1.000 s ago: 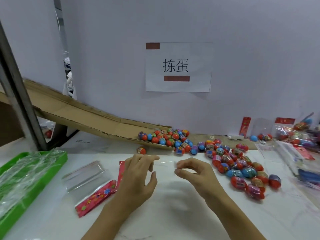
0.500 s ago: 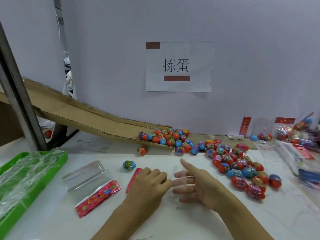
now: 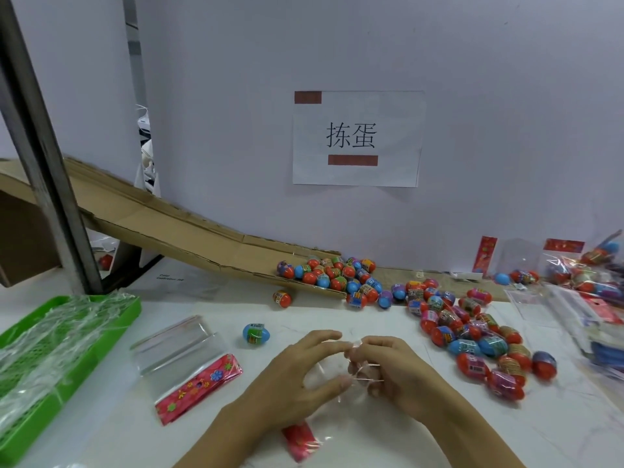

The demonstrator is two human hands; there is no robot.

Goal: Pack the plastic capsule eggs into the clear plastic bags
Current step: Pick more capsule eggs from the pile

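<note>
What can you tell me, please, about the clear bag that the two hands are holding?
The bag is thin clear plastic, almost see-through against the white table, with a red printed header at the end nearest the person. It looks empty and crumpled. The left hand and the right hand pinch its far end with their fingertips, seemingly at the mouth. The header end seems to lie on the table.

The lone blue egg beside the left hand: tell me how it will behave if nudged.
The blue egg lies on its side on the smooth white table, so it would probably roll or wobble off. Its glossy wrap looks slippery. It seems light, like hollow plastic, though weight cannot be confirmed.
</note>
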